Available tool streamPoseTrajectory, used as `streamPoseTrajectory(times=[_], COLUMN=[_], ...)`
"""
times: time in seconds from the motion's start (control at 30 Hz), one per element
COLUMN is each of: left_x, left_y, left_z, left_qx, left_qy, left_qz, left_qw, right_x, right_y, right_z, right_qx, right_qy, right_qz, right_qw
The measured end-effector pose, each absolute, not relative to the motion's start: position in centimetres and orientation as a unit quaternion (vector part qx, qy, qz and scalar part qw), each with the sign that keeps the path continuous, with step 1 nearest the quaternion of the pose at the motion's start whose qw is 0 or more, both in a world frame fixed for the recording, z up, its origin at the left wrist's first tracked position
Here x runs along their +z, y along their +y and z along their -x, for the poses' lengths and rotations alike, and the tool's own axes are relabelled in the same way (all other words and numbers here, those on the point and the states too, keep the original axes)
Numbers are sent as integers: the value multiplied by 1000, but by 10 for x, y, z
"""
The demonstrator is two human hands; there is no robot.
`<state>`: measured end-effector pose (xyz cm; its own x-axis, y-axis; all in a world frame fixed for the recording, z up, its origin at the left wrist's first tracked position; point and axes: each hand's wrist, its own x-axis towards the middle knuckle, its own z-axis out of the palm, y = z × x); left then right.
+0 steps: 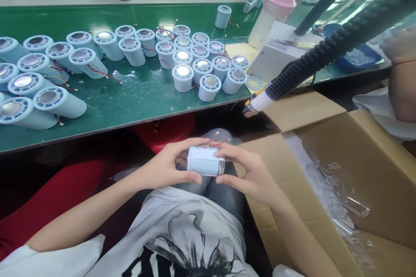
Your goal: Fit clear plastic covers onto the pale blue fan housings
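Over my lap, both hands hold one pale blue cylinder part [204, 161] lying sideways, with thin red wires [212, 138] coming off its top. My left hand [169, 166] grips its left end with fingers above and thumb below. My right hand [248, 171] grips its right end, where a clear plastic piece sits against the cylinder. On the green bench [143, 95] above, a cluster of the same cylinders [201, 62] stands upright, and more cylinders [42, 78] lie tipped over at the left.
An open cardboard box [357, 173] holding clear plastic parts [338, 199] sits at my right. A black corrugated hose with a white nozzle [260, 103] hangs over the bench edge. A pink-lidded bottle [273, 17] and a grey box stand behind it. Another person's arm [401, 78] is at far right.
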<state>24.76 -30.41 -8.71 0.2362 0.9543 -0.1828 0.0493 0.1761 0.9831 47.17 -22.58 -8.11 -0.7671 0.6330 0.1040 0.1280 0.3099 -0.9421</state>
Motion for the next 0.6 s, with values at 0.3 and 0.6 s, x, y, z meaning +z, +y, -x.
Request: streamPoseTrajectory(times=[0.3, 0.6], left_x=[-81, -79], left_y=[-307, -306], left_z=[-243, -243], left_qx=[359, 354], left_qy=[475, 475], left_qz=[-640, -651], left_qw=[486, 475], right_x=[-76, -77], right_y=[-224, -225], right_z=[-471, -469], right_qx=[659, 733], right_qy=[-671, -581], right_qz=[269, 303], right_qw=[208, 179])
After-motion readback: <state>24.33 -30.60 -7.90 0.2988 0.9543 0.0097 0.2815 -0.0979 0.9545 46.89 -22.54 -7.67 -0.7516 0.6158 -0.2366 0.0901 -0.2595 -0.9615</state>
